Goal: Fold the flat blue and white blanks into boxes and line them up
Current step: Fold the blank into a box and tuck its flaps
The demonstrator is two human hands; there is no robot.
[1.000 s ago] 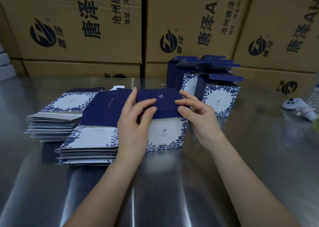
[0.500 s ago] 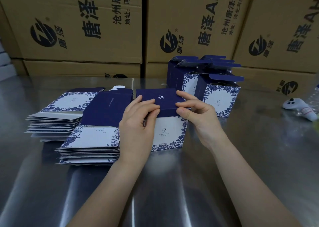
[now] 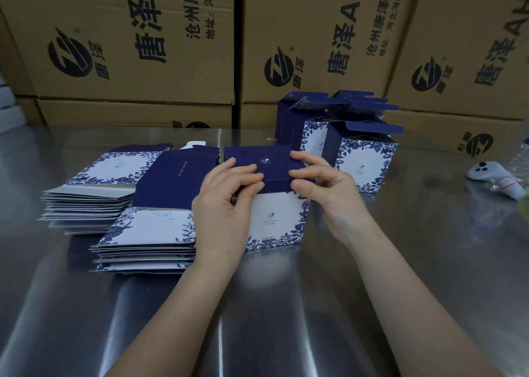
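Both hands, left hand (image 3: 226, 205) and right hand (image 3: 323, 187), pinch the dark lid flap of the box (image 3: 274, 219) standing between them. Flat blanks (image 3: 146, 233) lie stacked just left; folded boxes (image 3: 363, 159) stand open-topped behind the right hand, insides unseen.

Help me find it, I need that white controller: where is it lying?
In the head view the white controller lies on the metal table at the far right edge, right of the folded boxes and beyond the right hand.

Upright box (image 3: 274, 219) w/ navy lid down, flat blanks (image 3: 148, 227) stacked beside.
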